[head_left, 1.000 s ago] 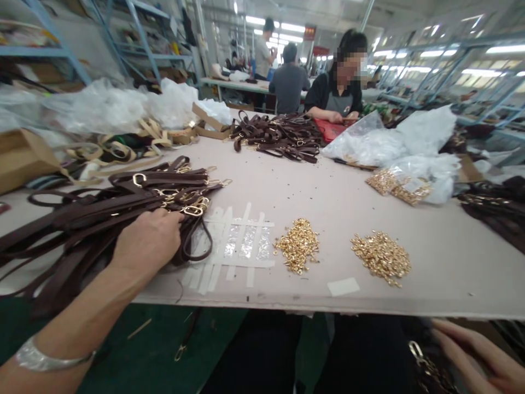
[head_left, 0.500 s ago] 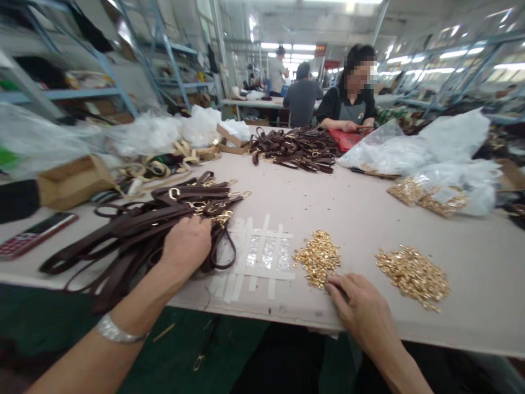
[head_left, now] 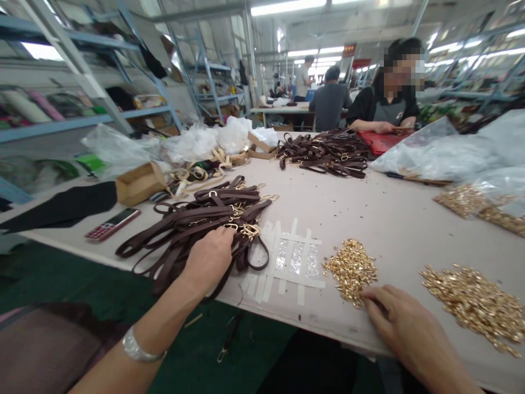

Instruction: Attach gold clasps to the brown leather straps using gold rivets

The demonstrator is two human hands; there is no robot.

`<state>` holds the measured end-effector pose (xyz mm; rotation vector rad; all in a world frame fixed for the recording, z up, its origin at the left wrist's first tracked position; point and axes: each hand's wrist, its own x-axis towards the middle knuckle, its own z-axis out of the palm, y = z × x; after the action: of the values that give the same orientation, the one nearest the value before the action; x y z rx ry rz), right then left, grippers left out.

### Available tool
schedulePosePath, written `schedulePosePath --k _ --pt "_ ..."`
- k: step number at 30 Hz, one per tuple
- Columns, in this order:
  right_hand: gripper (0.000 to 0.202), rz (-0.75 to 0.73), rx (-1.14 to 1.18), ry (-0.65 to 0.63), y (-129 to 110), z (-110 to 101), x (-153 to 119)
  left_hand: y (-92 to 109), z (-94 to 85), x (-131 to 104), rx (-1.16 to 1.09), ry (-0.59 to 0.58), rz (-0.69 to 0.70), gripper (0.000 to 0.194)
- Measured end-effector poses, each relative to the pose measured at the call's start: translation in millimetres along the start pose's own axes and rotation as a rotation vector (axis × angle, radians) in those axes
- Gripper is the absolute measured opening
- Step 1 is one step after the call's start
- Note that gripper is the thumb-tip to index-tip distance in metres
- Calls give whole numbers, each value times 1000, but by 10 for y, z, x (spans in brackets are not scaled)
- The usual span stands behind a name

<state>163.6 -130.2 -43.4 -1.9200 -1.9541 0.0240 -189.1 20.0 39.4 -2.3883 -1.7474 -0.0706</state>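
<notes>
My left hand point(head_left: 211, 256) lies on a heap of dark brown straps point(head_left: 184, 219) with gold-coloured clasps. Its fingers are curled round a strap, near a gold clasp point(head_left: 251, 231) just right of the fingertips. At the lower right edge of a pile of small gold metal pieces point(head_left: 351, 269) is my right hand point(head_left: 400, 312), thumb and forefinger pinched together. What sits between those fingertips is too small to make out. Clear plastic patches held by strips of pale tape point(head_left: 296, 260) lie between the two hands.
A second heap of gold pieces point(head_left: 476, 306) lies right of my right hand. Farther back are more brown straps point(head_left: 328, 153), plastic bags point(head_left: 426, 150) and a seated co-worker point(head_left: 385, 104). A cardboard box point(head_left: 141, 183) and a phone point(head_left: 112, 224) lie on the left.
The view has swung left, so everything sits farther right in the picture. Both hands stay at nearly the same spots, the left on the straps, the right at the gold pile.
</notes>
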Motion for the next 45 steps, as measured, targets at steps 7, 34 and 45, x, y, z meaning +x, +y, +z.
schedulePosePath --k 7,34,45 --pt "30 -205 -93 76 125 47 -38 -317 -280 -20 4 -26 74 41" --pt "23 319 653 -23 -245 -333 -227 1594 115 -776 -1829 -588 -204 25" --pt "20 456 1219 -108 -638 -226 -249 1772 99 -843 -1965 -589 -72 31"
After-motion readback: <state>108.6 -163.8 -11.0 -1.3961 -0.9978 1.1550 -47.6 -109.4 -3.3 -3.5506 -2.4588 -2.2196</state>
